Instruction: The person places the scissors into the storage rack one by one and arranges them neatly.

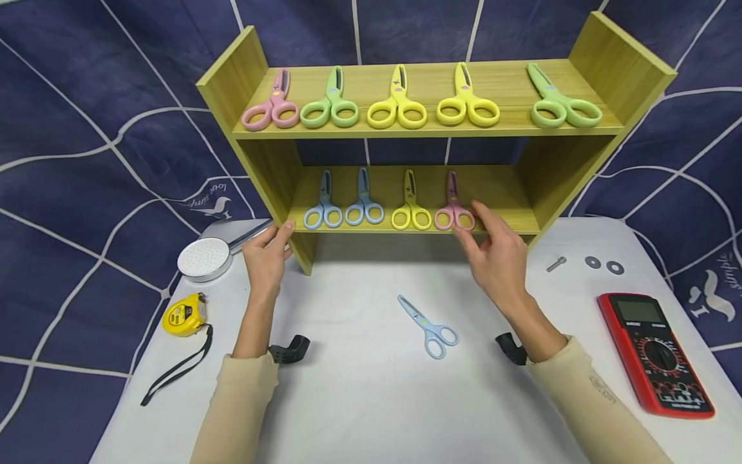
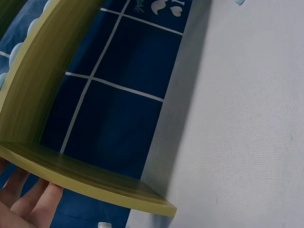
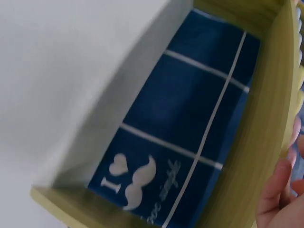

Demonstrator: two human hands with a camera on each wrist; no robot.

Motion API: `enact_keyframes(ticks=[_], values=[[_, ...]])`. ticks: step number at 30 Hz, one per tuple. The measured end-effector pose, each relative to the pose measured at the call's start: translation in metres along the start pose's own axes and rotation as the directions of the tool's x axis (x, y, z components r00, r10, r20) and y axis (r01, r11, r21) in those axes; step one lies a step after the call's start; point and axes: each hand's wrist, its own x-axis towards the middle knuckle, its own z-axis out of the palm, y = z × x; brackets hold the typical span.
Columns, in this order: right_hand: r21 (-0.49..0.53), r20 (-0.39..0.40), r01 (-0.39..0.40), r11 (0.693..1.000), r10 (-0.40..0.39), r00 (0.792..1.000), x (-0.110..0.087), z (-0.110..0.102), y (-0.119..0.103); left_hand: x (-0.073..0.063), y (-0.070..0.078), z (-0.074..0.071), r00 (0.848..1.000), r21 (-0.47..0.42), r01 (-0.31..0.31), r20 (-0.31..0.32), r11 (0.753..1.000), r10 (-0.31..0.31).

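A two-level wooden shelf [image 1: 406,132] stands at the back of the white table. Its top board carries pink, green and yellow scissors; the lower board holds two blue pairs, a yellow pair and a pink pair [image 1: 453,209]. My right hand [image 1: 472,225] hovers at the lower board's front edge, its relaxed fingertips right beside the pink pair's handles, gripping nothing. My left hand [image 1: 278,235] rests its fingers against the shelf's lower left corner; those fingers [image 2: 28,209] show under the board [image 2: 95,180]. One blue pair of scissors [image 1: 430,326] lies on the table between my forearms.
Left of the shelf lie a shower head [image 1: 204,259] and a yellow tape measure [image 1: 184,316]. At the right are a bolt [image 1: 555,264], two washers [image 1: 603,265] and a red multimeter [image 1: 655,354]. Dark blue cloth hangs behind.
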Motion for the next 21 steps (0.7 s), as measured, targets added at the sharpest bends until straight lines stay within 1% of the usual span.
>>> enact_keyframes(ticks=[3, 4, 5, 6, 7, 8, 9, 10, 11, 12, 13, 14, 15, 16, 17, 18, 19, 21], values=[[0.060, -0.038, 0.027, 0.998, -0.024, 0.999, -0.014, 0.001, -0.009, 0.000, 0.000, 0.000, 1.000, 0.001, -0.003, -0.005, 1.000, 0.003], [0.080, -0.036, 0.040, 0.996, -0.037, 0.999, -0.020, 0.001, -0.013, 0.000, 0.000, 0.000, 1.000, 0.002, -0.004, -0.008, 1.000, 0.004], [0.096, -0.016, 0.046, 0.994, -0.045, 0.999, -0.026, 0.001, -0.016, 0.000, 0.000, 0.000, 1.000, 0.004, -0.007, -0.009, 1.000, 0.007], [0.111, 0.026, 0.041, 0.993, -0.045, 0.999, -0.033, 0.000, -0.019, 0.000, 0.000, 0.001, 1.000, 0.004, -0.008, -0.009, 1.000, 0.008], [0.121, 0.092, 0.023, 0.992, -0.035, 0.995, -0.041, 0.000, -0.021, 0.000, 0.000, 0.001, 1.000, 0.000, -0.009, -0.009, 1.000, 0.009], [0.118, 0.184, -0.003, 0.993, -0.019, 0.983, -0.049, -0.001, -0.022, 0.000, 0.000, 0.001, 1.000, 0.000, -0.011, -0.009, 1.000, 0.011], [0.104, 0.288, -0.034, 0.994, 0.003, 0.958, -0.056, -0.002, -0.023, 0.000, 0.000, 0.001, 1.000, -0.003, -0.015, -0.008, 1.000, 0.015], [0.078, 0.394, -0.071, 0.994, 0.035, 0.918, -0.064, -0.003, -0.023, 0.000, 0.001, 0.002, 1.000, -0.005, -0.018, -0.007, 1.000, 0.018], [0.042, 0.494, -0.101, 0.994, 0.067, 0.867, -0.072, -0.005, -0.022, 0.001, 0.000, 0.002, 1.000, -0.007, -0.020, -0.008, 1.000, 0.020], [0.003, 0.581, -0.123, 0.992, 0.098, 0.808, -0.080, -0.006, -0.021, 0.001, 0.000, 0.002, 1.000, -0.011, -0.018, -0.007, 1.000, 0.018], [-0.035, 0.648, -0.138, 0.990, 0.128, 0.751, -0.087, -0.007, -0.020, 0.001, 0.000, 0.002, 1.000, -0.006, -0.020, -0.006, 1.000, 0.020], [-0.062, 0.697, -0.145, 0.988, 0.147, 0.702, -0.095, -0.008, -0.018, 0.001, 0.000, 0.003, 1.000, 0.002, -0.019, -0.005, 1.000, 0.019], [-0.079, 0.731, -0.139, 0.987, 0.152, 0.666, -0.101, -0.009, -0.016, 0.001, 0.000, 0.003, 1.000, 0.008, -0.017, -0.004, 1.000, 0.017], [-0.090, 0.752, -0.130, 0.987, 0.153, 0.641, -0.107, -0.011, -0.014, 0.001, 0.000, 0.003, 1.000, 0.013, -0.014, -0.003, 1.000, 0.014], [-0.090, 0.765, -0.120, 0.989, 0.146, 0.627, -0.112, -0.012, -0.012, 0.001, -0.001, 0.003, 1.000, 0.015, -0.012, -0.003, 1.000, 0.012], [-0.083, 0.773, -0.108, 0.991, 0.133, 0.621, -0.117, -0.014, -0.011, 0.001, -0.001, 0.003, 1.000, 0.020, -0.011, -0.004, 1.000, 0.011], [-0.073, 0.776, -0.092, 0.993, 0.115, 0.620, -0.121, -0.015, -0.010, 0.001, -0.001, 0.002, 1.000, 0.024, -0.011, -0.006, 1.000, 0.011], [-0.043, 0.771, -0.054, 0.998, 0.068, 0.633, -0.127, -0.018, -0.009, 0.001, -0.002, 0.002, 1.000, 0.020, -0.016, -0.011, 1.000, 0.016]])
